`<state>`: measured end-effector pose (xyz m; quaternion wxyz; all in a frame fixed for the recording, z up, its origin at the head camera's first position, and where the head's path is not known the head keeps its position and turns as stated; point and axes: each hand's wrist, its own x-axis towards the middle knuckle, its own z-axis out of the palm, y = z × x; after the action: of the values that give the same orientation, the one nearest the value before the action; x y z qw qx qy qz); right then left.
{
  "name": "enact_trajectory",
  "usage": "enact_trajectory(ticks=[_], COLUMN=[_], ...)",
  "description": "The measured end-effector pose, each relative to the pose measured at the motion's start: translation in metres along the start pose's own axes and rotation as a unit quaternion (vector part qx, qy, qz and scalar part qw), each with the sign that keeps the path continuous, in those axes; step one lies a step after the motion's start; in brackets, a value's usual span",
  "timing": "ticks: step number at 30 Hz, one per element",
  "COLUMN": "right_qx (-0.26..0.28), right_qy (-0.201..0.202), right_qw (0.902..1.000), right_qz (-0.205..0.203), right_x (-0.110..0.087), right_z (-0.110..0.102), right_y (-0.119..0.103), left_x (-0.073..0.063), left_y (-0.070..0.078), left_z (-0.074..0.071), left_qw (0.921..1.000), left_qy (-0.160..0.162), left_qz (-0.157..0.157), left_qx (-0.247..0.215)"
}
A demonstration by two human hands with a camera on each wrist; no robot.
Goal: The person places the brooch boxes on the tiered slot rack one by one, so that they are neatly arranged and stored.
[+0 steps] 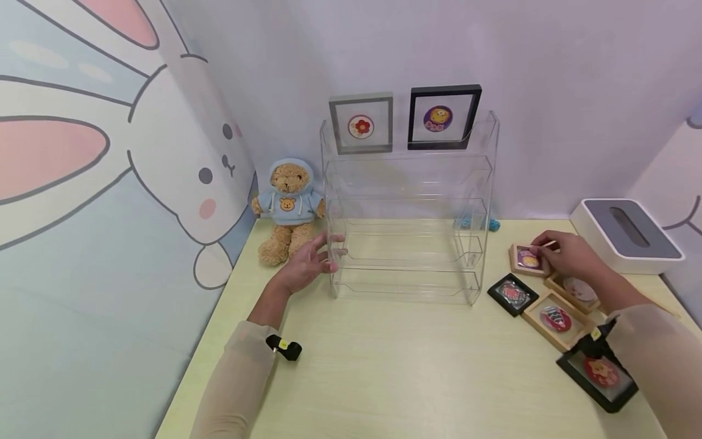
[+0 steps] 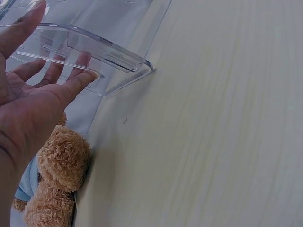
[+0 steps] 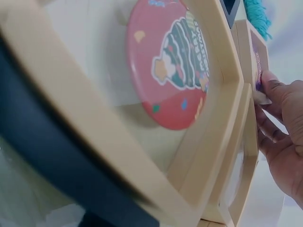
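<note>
A pale wooden bench [image 1: 395,360] carries a clear acrylic tiered rack [image 1: 406,268] at its far middle. At far right sits a white rounded box [image 1: 636,266] with a grey slotted lid, its contents hidden from view; at far left, a brown plush bear [image 1: 287,194] in a light-blue hoodie leans beside the rack.

A person's left hand [image 1: 304,265] reaches to the rack's lower left side, fingers apart and some seen through the clear plastic; whether they bear on it is hard to tell. The right hand [image 1: 570,253] works at far right, near the white box.

In the rack's top tier stand two square frames: a black one [image 1: 445,90] on the right, holding a round purple badge [image 1: 438,118] with a yellow character, and a grey one [image 1: 390,122] on the left, holding a round white badge [image 1: 361,127] with a red flower. Lying at right on the bench, nearest, is a black rectangular frame [image 1: 585,384] with a red star badge [image 1: 601,371], partly covered from above. Beyond it, a light-wood rectangular frame [image 1: 544,330] holds a red badge [image 1: 556,318] with a striped tree; a second light-wood frame [image 1: 556,285], under the right wrist, holds a pale round badge [image 1: 580,288]. To their left lies a small black frame [image 1: 501,301] with a red-patterned badge [image 1: 514,292].

Farthest of the group, right of the rack, a small light-wood frame [image 1: 513,259] with a purple-and-yellow badge [image 1: 528,260] is pinched at its right side between the right hand's thumb and fingers.
</note>
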<state>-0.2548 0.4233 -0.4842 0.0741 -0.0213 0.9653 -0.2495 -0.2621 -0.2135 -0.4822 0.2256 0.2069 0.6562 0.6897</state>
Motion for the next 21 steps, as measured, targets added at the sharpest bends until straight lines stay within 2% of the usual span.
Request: enact_trajectory(ticks=[9,18,21], right_qx=[0.021,0.035,0.038], right_qy=[0.024,0.023,0.033], right_qw=[0.9995,0.9991,0.9987], right_qz=[-0.005,-0.002,-0.005], right_x=[-0.0057,-0.0077,-0.0092], right_z=[-0.0017,-0.0014,-0.0010], right_y=[0.0014,-0.0007,-0.0029], left_x=[-0.0011,-0.0021,-0.0024], left_y=[-0.0003,0.0022,0.0028], left_z=[0.0011,0.0024,0.0026], left_qw=[1.0000,1.0000,1.0000], left_qy=[0.002,0.003,0.003], left_qz=[-0.002,0.000,0.001], left_qx=[-0.007,-0.006,-0.004])
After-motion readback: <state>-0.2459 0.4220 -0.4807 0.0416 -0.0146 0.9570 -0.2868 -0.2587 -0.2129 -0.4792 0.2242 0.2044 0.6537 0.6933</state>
